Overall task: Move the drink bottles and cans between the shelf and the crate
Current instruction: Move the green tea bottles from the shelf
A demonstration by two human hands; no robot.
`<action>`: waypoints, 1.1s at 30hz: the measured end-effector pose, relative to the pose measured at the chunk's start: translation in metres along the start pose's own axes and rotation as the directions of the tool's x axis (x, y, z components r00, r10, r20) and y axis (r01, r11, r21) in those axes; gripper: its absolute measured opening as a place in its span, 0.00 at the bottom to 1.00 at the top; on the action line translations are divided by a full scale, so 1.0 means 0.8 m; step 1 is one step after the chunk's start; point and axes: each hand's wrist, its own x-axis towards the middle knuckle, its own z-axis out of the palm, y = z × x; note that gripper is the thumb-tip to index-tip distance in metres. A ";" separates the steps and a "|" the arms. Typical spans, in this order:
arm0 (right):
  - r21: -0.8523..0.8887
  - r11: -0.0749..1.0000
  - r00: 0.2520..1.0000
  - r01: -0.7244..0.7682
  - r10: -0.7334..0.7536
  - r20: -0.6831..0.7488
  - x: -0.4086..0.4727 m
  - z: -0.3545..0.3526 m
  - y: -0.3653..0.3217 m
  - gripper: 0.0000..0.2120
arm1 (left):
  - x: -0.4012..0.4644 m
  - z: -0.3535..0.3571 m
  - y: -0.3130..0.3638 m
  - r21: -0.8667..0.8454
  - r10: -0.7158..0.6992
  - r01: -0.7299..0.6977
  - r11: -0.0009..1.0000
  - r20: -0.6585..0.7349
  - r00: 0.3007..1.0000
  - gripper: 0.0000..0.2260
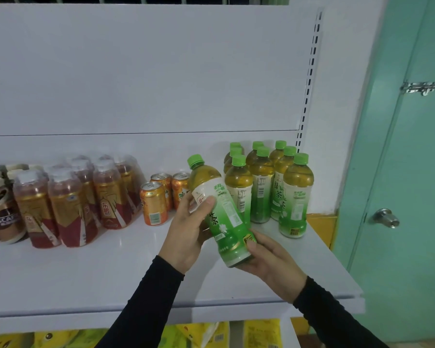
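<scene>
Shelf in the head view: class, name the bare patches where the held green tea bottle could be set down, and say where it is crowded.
Free: the shelf front strip before the shrink-wrapped red bottles and orange cans; the right front corner beside the green tea group. Crowded: the back row. Both hands, left and right, hold the bottle.

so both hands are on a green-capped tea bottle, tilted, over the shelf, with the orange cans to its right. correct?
Not quite. In the head view the orange cans stand left of the held tea bottle, not right. Left hand and right hand both grip it, tilted, over the shelf.
</scene>
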 end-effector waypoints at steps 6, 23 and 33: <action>-0.510 0.850 0.977 0.135 -0.199 -0.073 0.002 0.010 -0.009 0.36 | -0.001 0.009 -0.001 0.042 0.096 -0.093 0.995 -0.075 0.993 0.21; -0.482 0.869 0.989 0.112 -0.144 -0.030 0.004 0.009 -0.013 0.37 | 0.001 0.005 0.004 0.035 0.077 -0.075 0.997 -0.080 0.994 0.25; -0.357 0.917 0.979 0.179 -0.203 -0.032 0.006 0.009 -0.009 0.33 | 0.005 0.002 0.013 0.135 0.112 -0.106 0.985 -0.042 0.993 0.10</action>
